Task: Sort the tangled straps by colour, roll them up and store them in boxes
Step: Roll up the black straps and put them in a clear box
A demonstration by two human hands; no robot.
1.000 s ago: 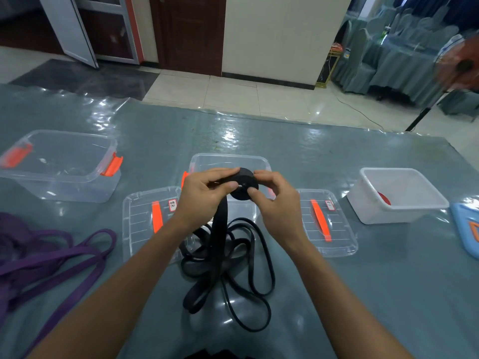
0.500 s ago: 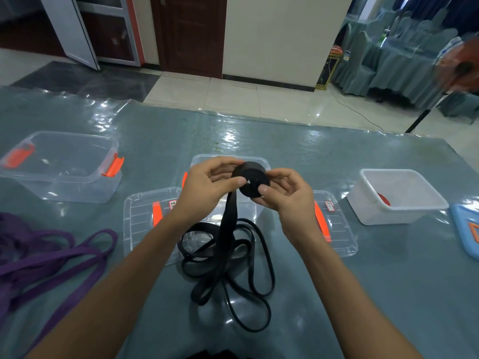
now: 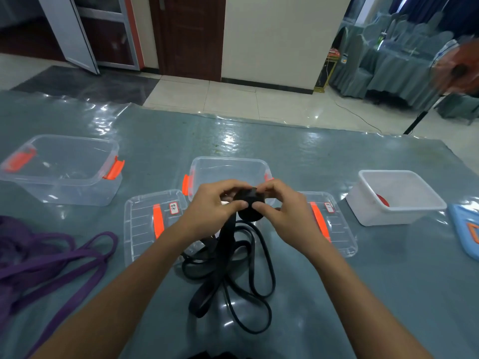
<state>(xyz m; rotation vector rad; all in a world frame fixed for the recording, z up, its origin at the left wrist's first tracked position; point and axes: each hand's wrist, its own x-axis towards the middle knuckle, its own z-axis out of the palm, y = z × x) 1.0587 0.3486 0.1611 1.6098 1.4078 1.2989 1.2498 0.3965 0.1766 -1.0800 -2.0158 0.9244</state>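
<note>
Fingers (image 3: 233, 204) of left hand (image 3: 210, 211), right hand (image 3: 286, 217) pinch black strap roll (image 3: 249, 216); white box (image 3: 404, 217) holds red item (image 3: 382, 203).

Pale tiled floor (image 3: 233, 99), dark wooden door (image 3: 186, 35), draped chairs (image 3: 363, 71).

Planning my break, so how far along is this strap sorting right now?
Done: the black strap lies apart from the purple straps, and something red sits in the white box. In hand: left hand and right hand hold a small black roll, its tail loose on the table. Left: finish, box it, then the purple.
</note>
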